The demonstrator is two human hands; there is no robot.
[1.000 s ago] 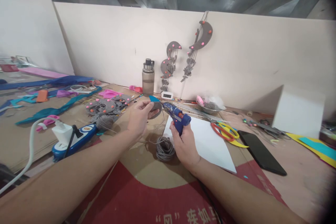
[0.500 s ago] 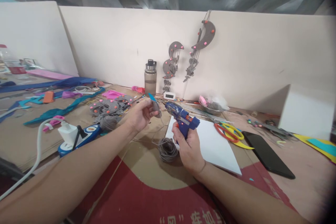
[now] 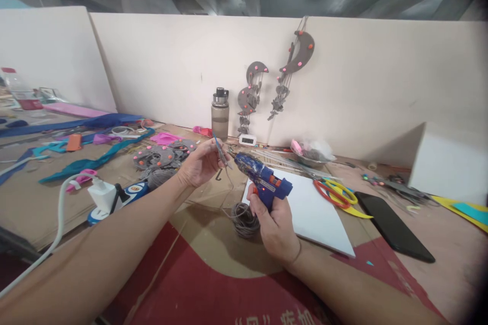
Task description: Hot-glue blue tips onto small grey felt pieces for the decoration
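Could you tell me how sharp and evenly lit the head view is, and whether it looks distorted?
Head view: soft, even light with faint shadows under the glue gun and right hand; the thin piece in the left hand is slightly blurred; wide-angle bending curves the partition wall, and the right corners darken.

I've turned the felt piece [image 3: 220, 151] edge-on in my left hand [image 3: 198, 165] and brought the glue gun [image 3: 262, 179] nozzle up to it.

Both bare forearms reach from the lower corners toward frame center; the left hand [image 3: 198, 166] pinches with curled fingers, the right hand [image 3: 275, 222] is clenched upright.
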